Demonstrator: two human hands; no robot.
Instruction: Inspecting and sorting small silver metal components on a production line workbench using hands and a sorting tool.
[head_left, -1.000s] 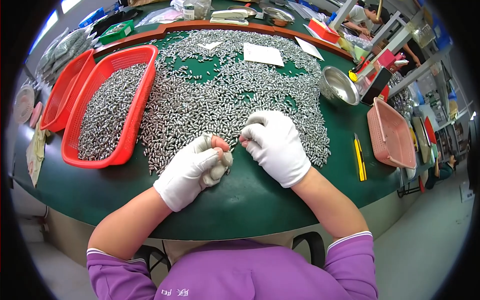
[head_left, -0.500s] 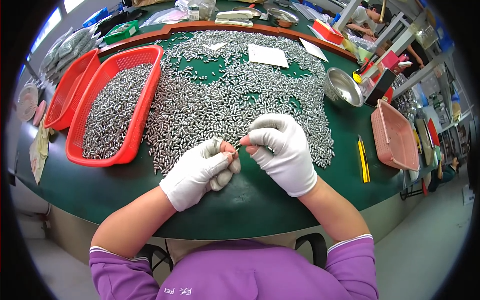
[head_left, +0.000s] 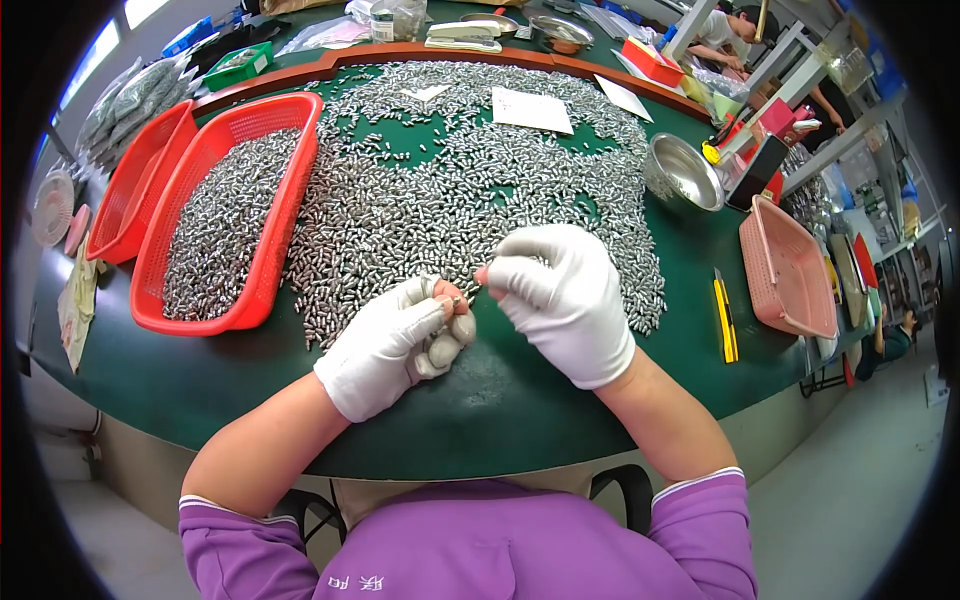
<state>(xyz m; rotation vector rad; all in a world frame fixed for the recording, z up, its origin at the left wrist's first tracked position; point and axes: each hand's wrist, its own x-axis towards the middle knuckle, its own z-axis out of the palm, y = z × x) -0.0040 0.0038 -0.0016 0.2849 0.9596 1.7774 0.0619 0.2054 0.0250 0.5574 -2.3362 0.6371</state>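
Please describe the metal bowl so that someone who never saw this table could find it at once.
Start at the round green table and go to its right side, past the big spread of small silver parts. The metal bowl stands there, behind the pink basket. It is the only round, shiny, steel container; the baskets are plastic and rectangular.

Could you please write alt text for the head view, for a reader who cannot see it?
Two white-gloved hands, left hand and right hand, pinch a small metal piece between them over a green table spread with metal pieces; a red basket holds more.
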